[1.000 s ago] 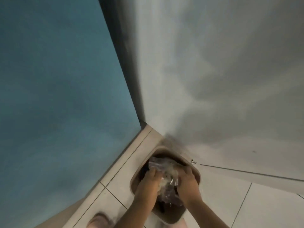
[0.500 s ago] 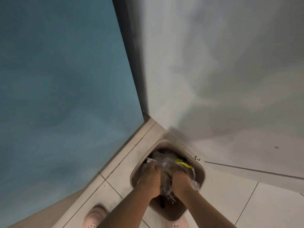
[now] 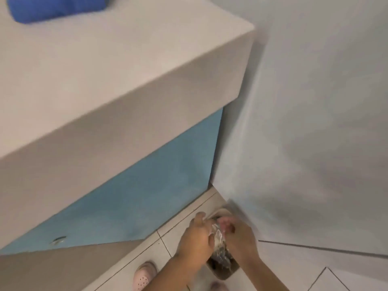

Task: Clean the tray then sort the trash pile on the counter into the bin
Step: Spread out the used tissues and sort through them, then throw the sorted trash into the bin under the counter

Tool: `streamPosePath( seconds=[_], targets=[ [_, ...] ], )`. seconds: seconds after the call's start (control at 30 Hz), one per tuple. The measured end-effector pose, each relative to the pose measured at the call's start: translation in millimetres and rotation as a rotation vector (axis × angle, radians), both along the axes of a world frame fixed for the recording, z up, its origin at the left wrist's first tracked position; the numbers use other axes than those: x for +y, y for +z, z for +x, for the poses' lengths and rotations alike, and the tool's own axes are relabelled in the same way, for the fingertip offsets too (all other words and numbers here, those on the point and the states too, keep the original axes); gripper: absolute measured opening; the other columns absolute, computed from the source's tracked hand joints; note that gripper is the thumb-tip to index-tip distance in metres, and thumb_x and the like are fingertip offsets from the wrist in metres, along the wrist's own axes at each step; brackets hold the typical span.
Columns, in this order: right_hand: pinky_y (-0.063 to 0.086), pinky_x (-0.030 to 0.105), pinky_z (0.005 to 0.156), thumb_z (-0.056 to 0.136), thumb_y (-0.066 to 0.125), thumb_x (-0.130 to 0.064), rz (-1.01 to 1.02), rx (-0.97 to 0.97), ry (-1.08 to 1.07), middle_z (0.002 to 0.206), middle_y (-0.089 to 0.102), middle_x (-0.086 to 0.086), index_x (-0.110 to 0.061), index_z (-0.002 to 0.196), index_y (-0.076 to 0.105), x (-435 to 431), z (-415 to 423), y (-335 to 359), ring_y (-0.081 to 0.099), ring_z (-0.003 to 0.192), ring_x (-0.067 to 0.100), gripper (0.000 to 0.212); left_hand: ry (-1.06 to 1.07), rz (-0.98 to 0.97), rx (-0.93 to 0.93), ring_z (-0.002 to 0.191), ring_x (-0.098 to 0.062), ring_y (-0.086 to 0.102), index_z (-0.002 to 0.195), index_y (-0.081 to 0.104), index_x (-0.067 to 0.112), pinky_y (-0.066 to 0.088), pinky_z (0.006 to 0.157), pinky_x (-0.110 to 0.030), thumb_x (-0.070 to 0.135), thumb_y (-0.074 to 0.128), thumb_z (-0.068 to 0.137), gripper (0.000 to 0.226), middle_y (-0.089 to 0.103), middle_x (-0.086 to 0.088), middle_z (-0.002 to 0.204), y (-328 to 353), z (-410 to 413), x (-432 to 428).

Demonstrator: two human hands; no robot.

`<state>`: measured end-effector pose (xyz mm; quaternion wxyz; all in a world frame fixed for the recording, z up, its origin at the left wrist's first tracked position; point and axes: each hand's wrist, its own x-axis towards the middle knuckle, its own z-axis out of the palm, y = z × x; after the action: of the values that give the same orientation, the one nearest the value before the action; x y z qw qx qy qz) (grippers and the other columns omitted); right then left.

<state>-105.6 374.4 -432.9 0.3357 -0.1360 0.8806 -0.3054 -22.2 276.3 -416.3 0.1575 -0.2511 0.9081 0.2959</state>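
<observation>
At the far left, up top, a blue cloth-like bundle (image 3: 56, 7) lies on the pale surface (image 3: 117, 66), cut off by the picture's edge. Under the surface's thick front edge runs a blue cabinet front (image 3: 147, 185) with a small round metal fitting (image 3: 58, 240) low on its left. Below that, on the tiled floor (image 3: 294, 267), a pink perforated shoe (image 3: 143, 274) shows near the bottom edge. Further right, the left hand (image 3: 196, 238) is curled around a crumpled wad of clear plastic trash (image 3: 218, 241), fingers pressed against its left side. The wad sits in the mouth of the bin (image 3: 225, 273), a small beige container with a dark inside, standing on the floor in the corner against the grey wall (image 3: 315, 122). The right hand (image 3: 239, 238) grips the same wad from the other side, its fingers bent over the top; the blur hides finer detail of the grip
</observation>
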Motion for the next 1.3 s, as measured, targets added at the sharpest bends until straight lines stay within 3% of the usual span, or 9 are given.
streamPosePath(
  seconds=[0.07, 0.2, 0.37, 0.6, 0.83, 0.93, 1.07, 1.13, 1.3],
  targets=[
    [0.042, 0.012, 0.061, 0.084, 0.053, 0.000, -0.181, 0.029, -0.093, 0.067, 0.066, -0.013, -0.028, 0.065, 0.064, -6, 2, 62, 0.058, 0.064, 0.000, 0.035, 0.092, 0.009, 0.172, 0.121, -0.013, 0.046, 0.128, 0.052, 0.024, 0.033, 0.096, -0.013, 0.024, 0.047, 0.094, 0.035, 0.035, 0.003, 0.139, 61, 16, -7],
    [0.034, 0.011, 0.049, 0.075, 0.049, 0.004, -0.538, 0.108, -0.111, 0.050, 0.054, -0.010, -0.018, 0.053, 0.058, -27, 16, 192, 0.048, 0.050, 0.004, 0.033, 0.303, 0.049, 0.464, 0.100, -0.003, 0.055, 0.105, 0.065, 0.024, 0.028, 0.084, 0.003, 0.033, 0.047, 0.086, 0.028, 0.056, 0.008, 0.111, 182, 51, -17],
    [0.036, 0.011, 0.051, 0.069, 0.041, -0.005, -0.877, 0.112, 0.134, 0.052, 0.057, -0.011, -0.030, 0.060, 0.064, -81, 49, 316, 0.050, 0.050, 0.002, 0.034, 0.503, 0.009, 0.755, 0.084, 0.007, 0.058, 0.095, 0.064, 0.035, 0.045, 0.076, -0.010, 0.035, 0.051, 0.086, 0.016, 0.062, 0.021, 0.088, 303, 107, -43],
    [0.041, 0.026, 0.055, 0.076, 0.040, -0.007, -0.879, 0.061, 0.570, 0.060, 0.058, -0.002, -0.031, 0.068, 0.066, -172, 91, 413, 0.049, 0.054, 0.009, 0.037, 0.797, -0.081, 0.839, 0.081, -0.006, 0.064, 0.087, 0.067, 0.038, 0.047, 0.066, -0.013, 0.013, 0.061, 0.089, 0.026, 0.067, 0.022, 0.087, 389, 182, -105],
    [0.052, 0.031, 0.068, 0.092, 0.054, -0.017, -0.822, 0.124, 0.738, 0.078, 0.062, -0.011, -0.043, 0.092, 0.066, -306, 151, 439, 0.059, 0.069, 0.012, 0.029, 1.057, -0.029, 0.913, 0.071, -0.005, 0.065, 0.084, 0.069, 0.029, 0.048, 0.061, -0.012, 0.009, 0.063, 0.088, 0.022, 0.071, 0.013, 0.078, 419, 268, -217],
    [0.047, 0.017, 0.067, 0.089, 0.061, -0.026, -0.828, 0.217, 0.765, 0.076, 0.063, -0.014, -0.040, 0.100, 0.065, -377, 173, 450, 0.060, 0.077, 0.005, 0.018, 1.116, -0.050, 0.909, 0.073, -0.006, 0.065, 0.087, 0.067, 0.031, 0.049, 0.060, -0.016, 0.013, 0.061, 0.090, 0.019, 0.071, 0.005, 0.077, 432, 298, -285],
    [0.050, 0.020, 0.075, 0.091, 0.057, -0.026, -0.717, 0.414, 0.793, 0.094, 0.064, -0.014, -0.028, 0.106, 0.068, -462, 191, 462, 0.060, 0.087, 0.003, 0.018, 1.064, -0.218, 0.833, 0.068, -0.004, 0.059, 0.093, 0.065, 0.028, 0.041, 0.053, -0.011, 0.018, 0.058, 0.092, 0.013, 0.065, 0.009, 0.080, 448, 313, -383],
    [0.047, 0.016, 0.075, 0.093, 0.054, -0.025, -0.615, 0.471, 0.783, 0.103, 0.062, -0.014, -0.026, 0.110, 0.067, -498, 194, 461, 0.058, 0.093, 0.004, 0.022, 0.990, -0.302, 0.740, 0.077, -0.004, 0.059, 0.101, 0.067, 0.023, 0.041, 0.060, -0.011, 0.017, 0.057, 0.091, 0.015, 0.065, 0.009, 0.087, 451, 309, -434],
    [0.049, 0.030, 0.085, 0.090, 0.053, -0.016, -0.464, 0.693, 0.749, 0.125, 0.055, 0.003, -0.022, 0.124, 0.059, -585, 175, 451, 0.058, 0.104, 0.019, 0.036, 0.624, -0.527, 0.218, 0.116, -0.025, 0.050, 0.129, 0.051, 0.021, 0.044, 0.088, -0.028, 0.014, 0.050, 0.089, 0.041, 0.052, -0.003, 0.129, 431, 270, -542]
  ],
)
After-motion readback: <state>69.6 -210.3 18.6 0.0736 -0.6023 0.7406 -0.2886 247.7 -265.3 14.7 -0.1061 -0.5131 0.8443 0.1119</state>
